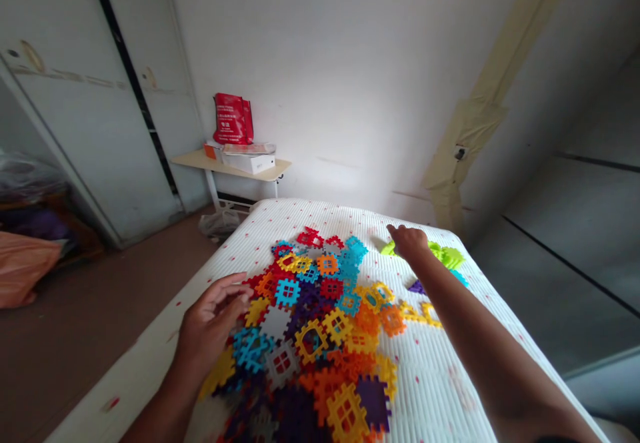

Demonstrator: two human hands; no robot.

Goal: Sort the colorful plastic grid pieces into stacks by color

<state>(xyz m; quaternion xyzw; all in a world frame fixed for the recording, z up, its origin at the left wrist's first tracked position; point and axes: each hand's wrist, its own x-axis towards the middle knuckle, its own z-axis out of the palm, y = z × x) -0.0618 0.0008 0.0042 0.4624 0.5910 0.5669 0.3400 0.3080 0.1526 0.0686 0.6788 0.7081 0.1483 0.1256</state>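
A heap of plastic interlocking building blocks in red, orange, yellow, blue, purple and grey covers the middle of the white bedspread. My left hand hovers at the heap's left edge, fingers loosely bent and apart from the thumb, with nothing visible in it. Farther off, my right hand is closed above some lime-green blocks; whatever its fingers may hold is hidden. Beside my right forearm lie a purple block and a few joined yellow blocks, partly covered by the arm.
The white ribbed bedspread has small red marks. A small table by the wall carries a red bag and a white box. Wardrobe doors stand at the left, and an orange bag lies below.
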